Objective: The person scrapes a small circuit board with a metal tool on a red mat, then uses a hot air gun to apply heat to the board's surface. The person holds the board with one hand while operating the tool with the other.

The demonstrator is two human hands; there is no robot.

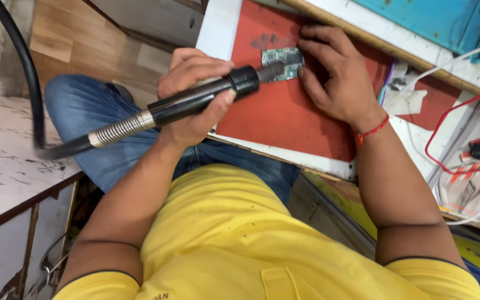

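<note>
— While the left hand [195, 94] is closed around the black handle of the hot-air tool [195, 103], where does its tip point?

— Its nozzle points at the small green circuit board [283, 61], which lies on the red mat [284, 116] just between both hands. If the nozzle touches the board, I cannot tell.

— And the right hand [334, 78]?

— It lies flat, fingers spread, on the mat, and the fingertips are touching the board's edge on its far side from the tool. A red thread is around that wrist.

— What is behind the left hand?

— A metal spring collar and a thick black hose [23, 72] go from the handle backward, over the knee in blue jeans. Beyond the right hand, on the surface [218, 28], red and white wires [445, 128] lie well apart from the board.
</note>
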